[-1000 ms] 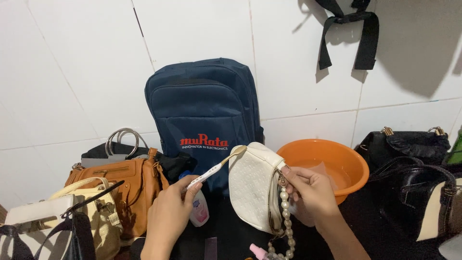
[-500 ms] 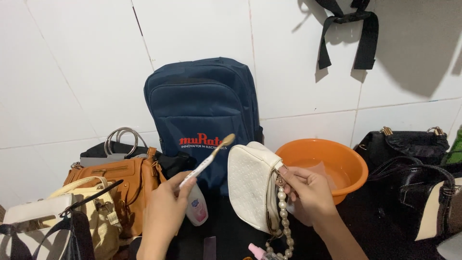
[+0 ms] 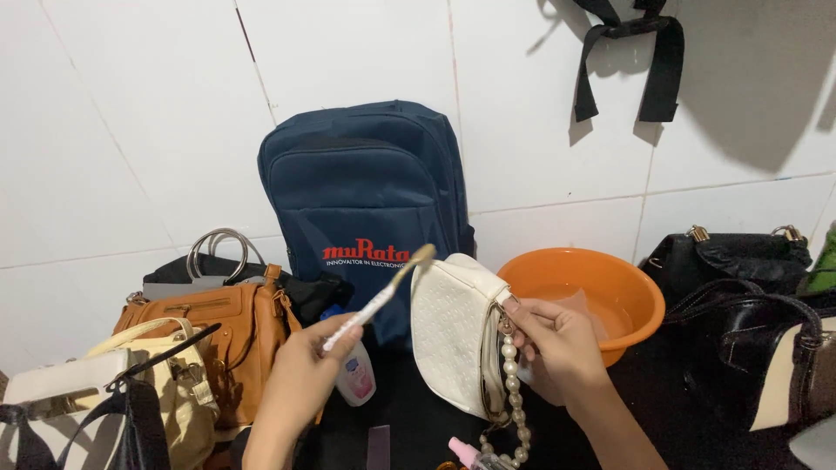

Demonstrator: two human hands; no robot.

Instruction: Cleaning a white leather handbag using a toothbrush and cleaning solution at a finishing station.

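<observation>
Left hand (image 3: 300, 383) grips toothbrush (image 3: 376, 300), bristles just off white purse (image 3: 453, 335). Right hand (image 3: 557, 348) clamps purse by strap end — upright, beside orange basin (image 3: 601, 283). Short light strokes; hold purse steady.

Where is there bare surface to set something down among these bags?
Little. A dark strip shows below the white purse, between the left hand and right hand, though small bottles edge it. The left is packed with the tan handbag; the right with black bags beside the orange basin.
</observation>
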